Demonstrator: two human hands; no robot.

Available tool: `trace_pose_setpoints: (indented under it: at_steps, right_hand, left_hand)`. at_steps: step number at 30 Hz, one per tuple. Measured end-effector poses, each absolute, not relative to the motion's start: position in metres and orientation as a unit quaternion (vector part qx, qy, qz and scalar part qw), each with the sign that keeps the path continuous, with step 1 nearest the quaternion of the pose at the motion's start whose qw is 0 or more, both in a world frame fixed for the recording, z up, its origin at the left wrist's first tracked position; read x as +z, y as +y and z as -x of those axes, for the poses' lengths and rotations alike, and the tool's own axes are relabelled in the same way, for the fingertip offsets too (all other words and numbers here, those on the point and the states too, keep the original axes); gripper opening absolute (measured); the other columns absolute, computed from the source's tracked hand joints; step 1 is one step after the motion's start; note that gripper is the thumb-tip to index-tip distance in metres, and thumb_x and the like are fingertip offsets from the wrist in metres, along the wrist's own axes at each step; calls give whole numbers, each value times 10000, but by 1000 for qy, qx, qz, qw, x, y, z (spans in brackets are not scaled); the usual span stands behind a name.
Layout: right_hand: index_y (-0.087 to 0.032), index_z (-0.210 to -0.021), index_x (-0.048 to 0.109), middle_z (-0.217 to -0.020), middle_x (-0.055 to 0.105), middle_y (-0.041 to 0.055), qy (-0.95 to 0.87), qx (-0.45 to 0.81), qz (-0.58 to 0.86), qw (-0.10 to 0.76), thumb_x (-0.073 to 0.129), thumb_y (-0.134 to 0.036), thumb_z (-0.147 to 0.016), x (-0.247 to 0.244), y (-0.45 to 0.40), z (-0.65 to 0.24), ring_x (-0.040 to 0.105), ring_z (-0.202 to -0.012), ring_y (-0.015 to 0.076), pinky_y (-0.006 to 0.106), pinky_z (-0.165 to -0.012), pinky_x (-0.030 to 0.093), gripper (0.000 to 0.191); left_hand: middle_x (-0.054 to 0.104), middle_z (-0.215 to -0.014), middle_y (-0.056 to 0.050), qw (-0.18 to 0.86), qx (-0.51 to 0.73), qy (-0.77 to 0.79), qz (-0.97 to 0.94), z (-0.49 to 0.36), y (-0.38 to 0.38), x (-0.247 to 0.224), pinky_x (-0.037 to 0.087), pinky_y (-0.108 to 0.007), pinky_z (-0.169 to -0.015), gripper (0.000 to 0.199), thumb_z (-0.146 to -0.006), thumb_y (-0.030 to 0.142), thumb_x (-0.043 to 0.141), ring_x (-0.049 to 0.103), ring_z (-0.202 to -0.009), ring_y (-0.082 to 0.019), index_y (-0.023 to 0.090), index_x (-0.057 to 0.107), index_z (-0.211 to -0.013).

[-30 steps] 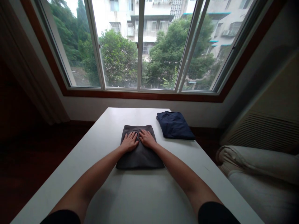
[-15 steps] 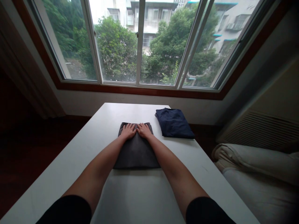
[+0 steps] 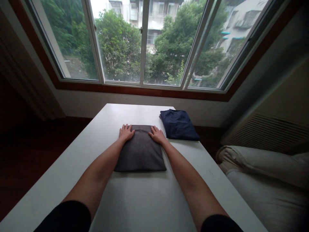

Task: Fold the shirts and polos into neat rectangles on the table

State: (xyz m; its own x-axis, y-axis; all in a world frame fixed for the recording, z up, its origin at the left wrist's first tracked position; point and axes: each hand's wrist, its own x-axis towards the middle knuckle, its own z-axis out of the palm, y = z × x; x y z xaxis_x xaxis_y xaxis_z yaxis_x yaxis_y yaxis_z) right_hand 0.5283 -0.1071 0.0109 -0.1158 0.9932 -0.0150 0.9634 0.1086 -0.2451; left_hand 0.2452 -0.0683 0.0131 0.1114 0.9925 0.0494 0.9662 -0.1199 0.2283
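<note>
A folded dark grey cloth (image 3: 142, 151) lies flat on the white table (image 3: 135, 196) in front of me. On its far left corner rests my left hand (image 3: 126, 132), fingers spread and pointing away from me. My right hand (image 3: 157, 134) lies at the far right corner of the same cloth, its fingers apart too. Neither hand grips anything. To the right of the cloth, a folded navy blue garment (image 3: 180, 125) sits near the table's right edge, apart from my right hand.
Beyond the table's far edge is a wide window (image 3: 142, 85) with a brown frame. On the right, a pale rolled cover or cushion (image 3: 260, 164) lies beside the table. A curtain (image 3: 31, 77) hangs at the left.
My hands have moved apart across the grey cloth, the left one leftward and the right one rightward, to its far corners. The camera view has shifted slightly.
</note>
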Motion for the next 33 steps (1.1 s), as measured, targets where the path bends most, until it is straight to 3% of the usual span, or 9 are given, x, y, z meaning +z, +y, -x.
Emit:
trace_pose_setpoints:
  at_steps: [9,18,23,33]
  right_hand:
    - [-211,-1661,301,-1738,201,118,-732,89,670,85,288,-589,-1081,14,-146,-529,169,-1603,259,449,-1276,107,692]
    - [-221,-1664,294,-1737,202,124,-743,77,661,73,333,-591,-1077,15,-183,-525,174,-1598,290,475,-1272,116,695]
    - [-218,-1671,274,-1736,201,128,-743,73,662,69,349,-597,-1073,13,-197,-525,146,-1605,309,486,-1273,111,712]
    - [-233,-1668,291,-1724,246,115,-790,61,605,73,349,-569,-1079,8,-260,-540,178,-1605,279,474,-1290,153,681]
  left_hand:
    - [198,-1738,-144,73,97,671,-731,-218,-93,13,155,-538,-1267,767,-1029,625,245,196,-1596,-348,195,292,-1663]
    - [245,-1723,-148,90,84,640,-758,-196,-125,11,146,-497,-1271,746,-1050,641,251,201,-1600,-297,184,348,-1632]
    - [225,-1725,-168,103,67,615,-779,-185,-143,12,142,-481,-1278,791,-1048,649,278,170,-1610,-294,135,295,-1649]
    - [168,-1741,-163,38,104,549,-829,-165,-248,13,189,-500,-1287,793,-1022,627,442,176,-1606,-328,167,315,-1656]
